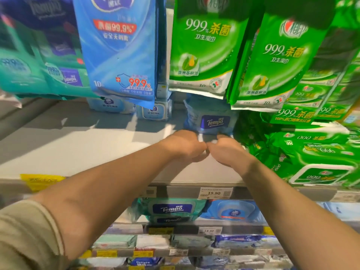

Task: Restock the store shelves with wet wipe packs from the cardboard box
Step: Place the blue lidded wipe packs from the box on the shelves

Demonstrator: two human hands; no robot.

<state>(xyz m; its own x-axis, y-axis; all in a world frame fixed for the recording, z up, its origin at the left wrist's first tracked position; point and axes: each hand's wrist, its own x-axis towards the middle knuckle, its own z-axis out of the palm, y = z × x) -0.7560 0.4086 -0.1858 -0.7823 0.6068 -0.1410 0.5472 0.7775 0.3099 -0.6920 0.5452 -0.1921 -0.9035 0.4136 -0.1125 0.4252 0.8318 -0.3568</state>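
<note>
Head view: both hands reach onto the shelf [81, 149], left hand [185, 145] and right hand [228, 151] side by side, fingers curled onto the near edge of the pale blue Tempo pack [211, 117] standing mid-shelf.

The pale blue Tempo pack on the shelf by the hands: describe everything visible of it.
The Tempo pack is a soft, pale blue plastic wrapper with a dark blue label bearing the white brand name. It sits on the white shelf, beneath hanging green packs. The left hand and right hand reach its near bottom edge; the grip is hidden.
</note>
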